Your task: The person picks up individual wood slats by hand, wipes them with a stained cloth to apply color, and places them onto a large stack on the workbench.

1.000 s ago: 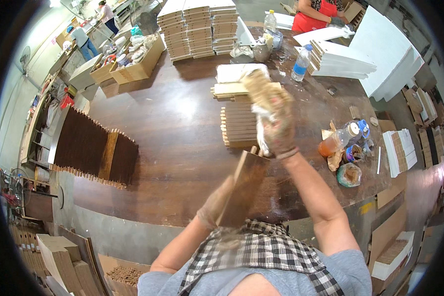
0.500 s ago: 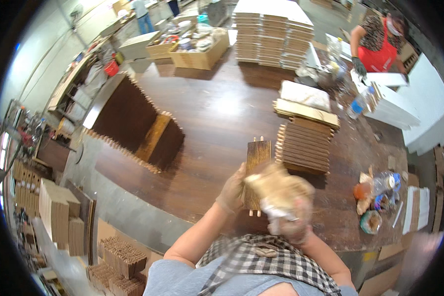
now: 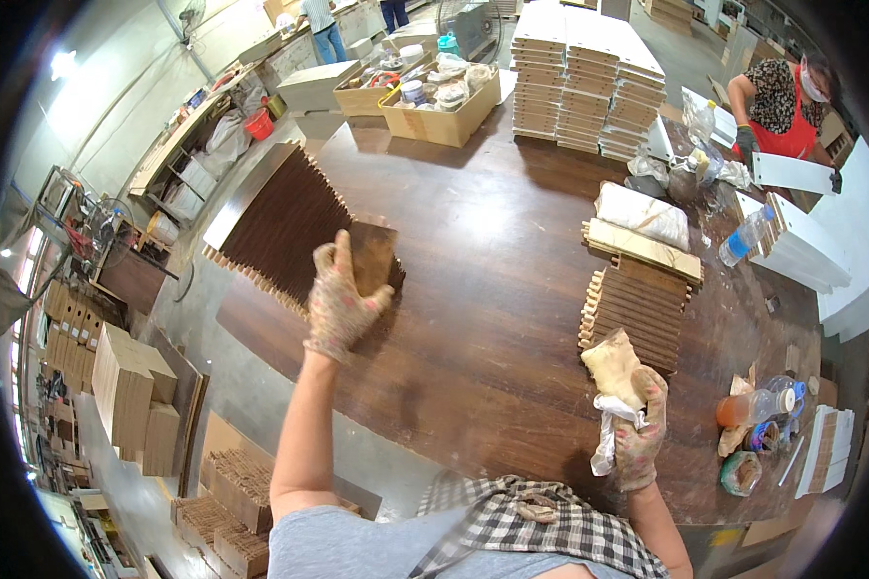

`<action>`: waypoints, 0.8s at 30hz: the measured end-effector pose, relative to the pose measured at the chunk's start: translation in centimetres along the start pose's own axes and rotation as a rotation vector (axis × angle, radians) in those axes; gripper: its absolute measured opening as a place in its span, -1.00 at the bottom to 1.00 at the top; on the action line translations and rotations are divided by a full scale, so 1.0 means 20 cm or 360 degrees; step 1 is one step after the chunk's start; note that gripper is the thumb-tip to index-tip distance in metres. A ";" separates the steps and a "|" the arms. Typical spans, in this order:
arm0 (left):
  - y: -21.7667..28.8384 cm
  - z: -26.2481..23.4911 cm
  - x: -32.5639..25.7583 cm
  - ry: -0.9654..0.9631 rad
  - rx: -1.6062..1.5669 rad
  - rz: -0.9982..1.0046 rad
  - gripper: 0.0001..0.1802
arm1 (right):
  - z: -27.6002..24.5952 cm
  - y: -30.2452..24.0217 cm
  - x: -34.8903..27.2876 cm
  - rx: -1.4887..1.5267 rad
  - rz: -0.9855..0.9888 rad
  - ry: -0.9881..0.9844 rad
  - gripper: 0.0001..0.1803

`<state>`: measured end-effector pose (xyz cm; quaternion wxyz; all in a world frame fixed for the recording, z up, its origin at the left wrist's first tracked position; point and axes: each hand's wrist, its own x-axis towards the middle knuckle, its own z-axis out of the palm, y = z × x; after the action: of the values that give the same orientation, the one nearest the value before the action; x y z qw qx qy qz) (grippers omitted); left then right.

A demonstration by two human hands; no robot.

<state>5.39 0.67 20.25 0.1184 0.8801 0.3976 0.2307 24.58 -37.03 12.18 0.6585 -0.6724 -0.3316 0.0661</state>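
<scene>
My left hand (image 3: 338, 307), in a patterned glove, is around a small dark-brown wooden board (image 3: 372, 256). It holds this board at the near right end of a long row of standing brown boards (image 3: 285, 217) with dowel pegs along their edges. My right hand (image 3: 642, 434), also gloved, grips a cream cloth pad (image 3: 612, 369) with crumpled white material around its lower part. The pad is just in front of a second stack of brown pegged boards (image 3: 637, 309) and overlaps its near edge in view.
Beyond the right stack lie a pale wooden strip (image 3: 644, 249) and a white wrapped bundle (image 3: 642, 214). Bottles (image 3: 743, 407) and jars stand at the right. White panels (image 3: 579, 77) and a box of supplies (image 3: 444, 111) are at the back. A co-worker (image 3: 787, 111) handles white panels.
My left hand has carried the small board from in front of me leftward to the row. My right hand has moved right with the cloth pad, away from that board.
</scene>
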 end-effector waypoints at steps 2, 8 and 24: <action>-0.15 0.02 0.07 0.0126 0.0609 0.0082 -0.02 | 0.01 0.00 0.00 0.0032 0.0135 -0.0031 -0.42; -0.30 0.26 0.06 -0.0057 0.1021 0.0080 -0.29 | -0.01 0.00 -0.02 -0.0009 0.0084 -0.0006 -0.48; -0.20 0.29 0.02 0.0501 0.0904 0.0549 -0.41 | -0.34 0.06 -0.14 0.0719 0.0437 0.0456 -0.35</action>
<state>6.01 3.49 13.85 -0.2339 0.8858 0.3048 0.2604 26.42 -44.14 10.83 0.8165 -0.5498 -0.1182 0.1310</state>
